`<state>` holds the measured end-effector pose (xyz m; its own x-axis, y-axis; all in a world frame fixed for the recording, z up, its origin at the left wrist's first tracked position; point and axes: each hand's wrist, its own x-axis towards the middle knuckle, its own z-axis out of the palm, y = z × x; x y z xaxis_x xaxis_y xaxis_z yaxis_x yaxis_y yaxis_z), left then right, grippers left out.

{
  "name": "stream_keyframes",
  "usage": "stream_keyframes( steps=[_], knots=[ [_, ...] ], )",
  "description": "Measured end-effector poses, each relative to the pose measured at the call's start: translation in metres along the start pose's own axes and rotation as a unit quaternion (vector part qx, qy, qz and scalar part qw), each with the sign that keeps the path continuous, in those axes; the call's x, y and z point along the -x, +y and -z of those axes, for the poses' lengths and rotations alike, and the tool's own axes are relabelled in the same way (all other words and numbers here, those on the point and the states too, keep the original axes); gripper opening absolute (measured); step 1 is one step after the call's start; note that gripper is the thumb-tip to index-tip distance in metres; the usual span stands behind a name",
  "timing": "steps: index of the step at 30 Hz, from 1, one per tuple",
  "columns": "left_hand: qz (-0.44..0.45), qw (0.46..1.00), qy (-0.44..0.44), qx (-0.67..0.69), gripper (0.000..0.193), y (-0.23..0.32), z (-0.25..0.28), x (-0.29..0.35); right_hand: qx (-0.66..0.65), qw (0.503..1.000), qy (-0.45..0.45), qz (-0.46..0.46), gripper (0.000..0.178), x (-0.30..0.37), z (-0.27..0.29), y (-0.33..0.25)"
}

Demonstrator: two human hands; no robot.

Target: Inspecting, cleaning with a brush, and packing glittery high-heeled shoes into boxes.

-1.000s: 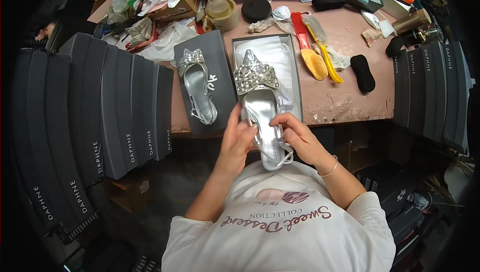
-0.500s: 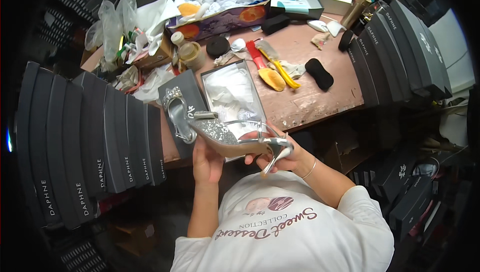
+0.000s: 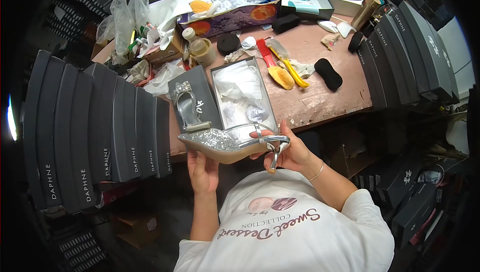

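Both my hands hold a silver high-heeled shoe (image 3: pixel 212 141) with a glittery pointed toe, thin straps and a beige sole, level above the table's near edge. My left hand (image 3: pixel 204 173) grips it from below near the toe, its fingers partly hidden behind the shoe. At the heel end, my right hand (image 3: pixel 296 153) closes round the back and straps, and the slim heel points down. A matching silver shoe (image 3: pixel 187 109) lies on a dark grey box lid (image 3: pixel 207 92). Beside the lid is an open shoebox (image 3: pixel 269 103) with white tissue paper (image 3: pixel 239 83) inside.
Stacked dark shoeboxes (image 3: pixel 97 127) stand on the left, more shoeboxes (image 3: pixel 402 57) on the right. Across the table lie a red brush (image 3: pixel 266 52), a yellow-handled brush (image 3: pixel 295 73) and a black sponge-like pad (image 3: pixel 328 74). A purple carton (image 3: pixel 235 22) is behind, near jars (image 3: pixel 200 49).
The held shoe has turned flatter, its toe swinging left and down. Both hands keep their hold. The table scene has shifted slightly to the right in view.
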<state>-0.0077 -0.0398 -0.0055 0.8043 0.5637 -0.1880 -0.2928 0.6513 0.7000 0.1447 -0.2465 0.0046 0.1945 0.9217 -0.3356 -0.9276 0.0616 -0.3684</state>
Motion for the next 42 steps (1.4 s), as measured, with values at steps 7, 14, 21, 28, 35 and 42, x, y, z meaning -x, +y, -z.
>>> stream_keyframes(
  steps=[7, 14, 21, 28, 35, 42],
  knots=[
    [-0.029, 0.994, -0.077, -0.074, 0.065, 0.021, -0.047, -0.014, 0.283, 0.947, 0.001, 0.153, 0.081, 0.019, -0.037, -0.019],
    [0.147, 0.988, 0.042, 0.02, 0.047, -0.033, -0.062, -0.063, 0.734, 0.521, 0.015, 0.434, 0.083, 0.009, -0.06, -0.003],
    [0.367, 0.904, -0.037, 0.217, 0.053, -0.041, -0.063, -0.066, 0.767, 0.499, 0.041, 0.402, 0.063, 0.008, -0.057, -0.001],
    [0.348, 0.911, -0.066, 0.213, 0.059, -0.047, -0.052, -0.066, 0.757, 0.53, 0.046, 0.38, 0.073, 0.008, -0.055, 0.002],
    [0.014, 0.998, -0.012, -0.063, 0.063, -0.05, -0.115, -0.05, 0.613, 0.715, 0.14, 0.306, 0.079, 0.011, -0.016, -0.007],
    [-0.286, 0.877, 0.09, -0.375, 0.046, 0.011, -0.048, -0.079, 0.196, 0.794, 0.338, 0.466, 0.042, 0.102, 0.095, -0.097]
  ],
)
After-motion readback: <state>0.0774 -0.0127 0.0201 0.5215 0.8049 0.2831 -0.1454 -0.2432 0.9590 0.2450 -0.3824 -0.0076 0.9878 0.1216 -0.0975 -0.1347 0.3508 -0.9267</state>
